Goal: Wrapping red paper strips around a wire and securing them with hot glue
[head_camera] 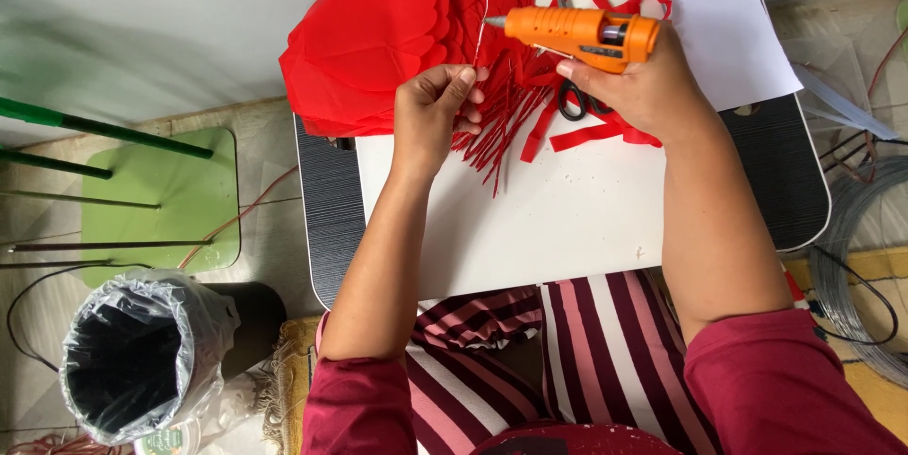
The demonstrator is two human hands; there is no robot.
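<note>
My right hand (636, 86) holds an orange glue gun (582, 34), its nozzle pointing left at a thin wire (486, 1). My left hand (435, 110) pinches that wire upright, with a bundle of red fringed paper strips (506, 129) under the fingers. Both hands hover over a white board (549, 209) on a small dark-striped table (326, 204). A stack of red scalloped paper (378, 29) lies at the board's far left. Black scissors (572, 100) are partly hidden under my right hand.
A white sheet (728, 20) lies at the far right of the table. A bin lined with plastic (132, 360) stands at the lower left, next to a green stool (161, 204). Coiled wire (861, 256) lies on the floor at right.
</note>
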